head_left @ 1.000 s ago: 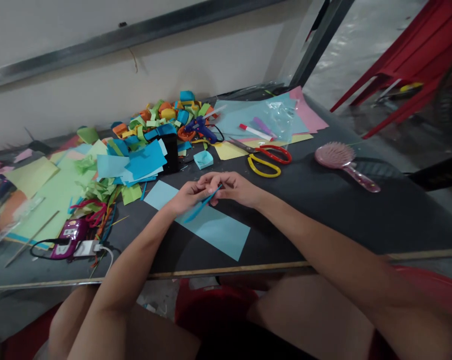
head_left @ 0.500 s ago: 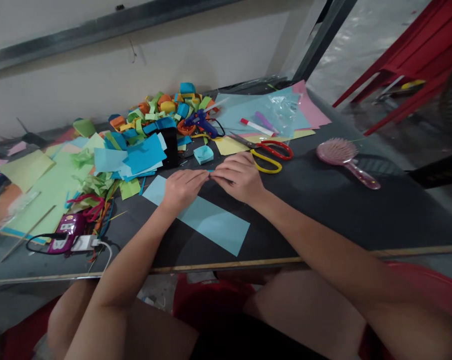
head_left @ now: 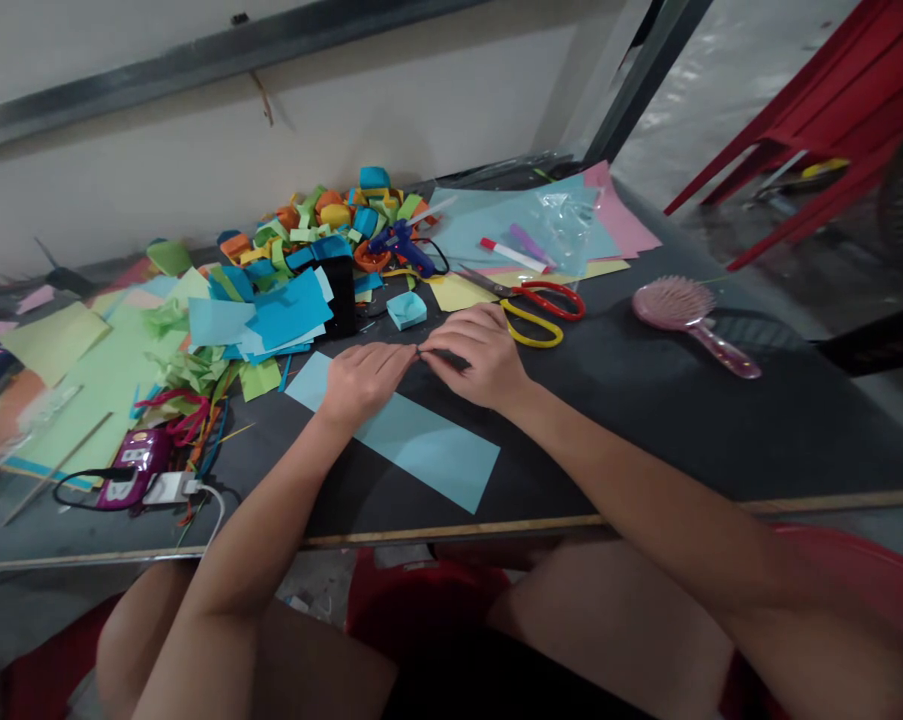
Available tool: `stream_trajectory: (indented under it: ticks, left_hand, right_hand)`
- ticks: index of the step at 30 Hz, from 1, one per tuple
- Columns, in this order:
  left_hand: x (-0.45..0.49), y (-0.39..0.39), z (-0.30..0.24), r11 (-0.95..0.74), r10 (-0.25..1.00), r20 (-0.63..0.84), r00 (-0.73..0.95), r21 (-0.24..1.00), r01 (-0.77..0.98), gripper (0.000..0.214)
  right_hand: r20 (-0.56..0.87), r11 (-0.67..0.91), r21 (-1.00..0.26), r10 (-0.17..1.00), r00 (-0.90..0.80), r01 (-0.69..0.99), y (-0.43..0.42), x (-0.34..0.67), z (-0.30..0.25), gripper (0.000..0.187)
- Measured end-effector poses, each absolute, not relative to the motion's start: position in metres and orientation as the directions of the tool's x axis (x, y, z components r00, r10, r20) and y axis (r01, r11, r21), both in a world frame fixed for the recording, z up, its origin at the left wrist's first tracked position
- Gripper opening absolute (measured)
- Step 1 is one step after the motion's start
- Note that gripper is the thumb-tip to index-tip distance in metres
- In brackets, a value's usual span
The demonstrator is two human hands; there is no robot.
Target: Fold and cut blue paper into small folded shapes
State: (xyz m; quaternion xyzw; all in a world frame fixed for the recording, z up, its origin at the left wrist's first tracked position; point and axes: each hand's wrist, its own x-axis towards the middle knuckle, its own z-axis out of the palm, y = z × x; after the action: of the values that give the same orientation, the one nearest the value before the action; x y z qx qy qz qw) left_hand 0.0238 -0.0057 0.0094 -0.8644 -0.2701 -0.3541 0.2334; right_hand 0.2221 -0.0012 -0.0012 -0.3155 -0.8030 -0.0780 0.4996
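Observation:
My left hand (head_left: 365,380) and my right hand (head_left: 477,355) meet at their fingertips above the table. Both are closed in a pinch, and whatever they hold is too small and covered to make out. Under my left hand lies a long light-blue paper strip (head_left: 428,450), slanting toward the table's front edge. A small light-blue folded paper box (head_left: 406,310) stands just beyond the fingertips. Scissors with one red and one yellow handle (head_left: 533,310) rest open beside my right hand.
Behind my hands, folded paper pieces (head_left: 331,215) are heaped near a blue glue gun (head_left: 406,245). Loose blue sheets (head_left: 290,310) lie left of them. A pink hairbrush (head_left: 691,315) is at right, a purple device with cables (head_left: 137,465) at left. Markers (head_left: 515,254) lie on blue paper.
My right fingers have shifted slightly, and the bit of blue that showed between the fingertips is now hidden. Both hands stay in nearly the same place; the strip has not moved.

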Motion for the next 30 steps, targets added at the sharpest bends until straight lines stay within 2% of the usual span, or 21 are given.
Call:
stream_trajectory:
  ticks: [5, 12, 18, 22, 24, 27, 30]
  left_hand:
    - [0.029, -0.010, 0.008, -0.716, 0.309, 0.711, 0.631, -0.263, 0.647, 0.010]
    - [0.031, -0.015, 0.008, -0.773, 0.302, 0.713, 0.633, -0.206, 0.601, 0.012]
    - [0.026, -0.014, 0.009, -0.765, 0.374, 0.683, 0.628, -0.156, 0.624, 0.015]
    - [0.021, -0.011, 0.010, -0.783, 0.421, 0.700, 0.577, -0.041, 0.621, 0.016]
    - [0.019, -0.009, 0.012, -0.781, 0.417, 0.712, 0.566, -0.038, 0.623, 0.015]
    - [0.017, -0.007, 0.016, -0.775, 0.355, 0.750, 0.558, -0.098, 0.624, 0.013]
    - [0.014, -0.003, 0.020, -0.776, 0.374, 0.782, 0.499, -0.030, 0.630, 0.014]
  right_hand:
    - [0.844, 0.772, -0.163, 0.432, -0.318, 0.615, -0.004, 0.219, 0.001, 0.010]
    - [0.829, 0.754, -0.085, 0.416, -0.373, 0.651, -0.002, 0.222, 0.001, 0.012]
    - [0.774, 0.706, -0.121, 0.507, -0.378, 0.698, 0.003, 0.232, 0.000, 0.011]
    - [0.767, 0.650, -0.133, 0.545, -0.338, 0.748, 0.010, 0.241, 0.000, 0.010]
    - [0.772, 0.638, -0.113, 0.539, -0.337, 0.762, 0.014, 0.244, 0.000, 0.010]
    - [0.790, 0.624, -0.094, 0.521, -0.323, 0.776, 0.022, 0.251, -0.003, 0.009]
    - [0.802, 0.581, -0.171, 0.551, -0.231, 0.796, 0.029, 0.261, -0.007, 0.006]
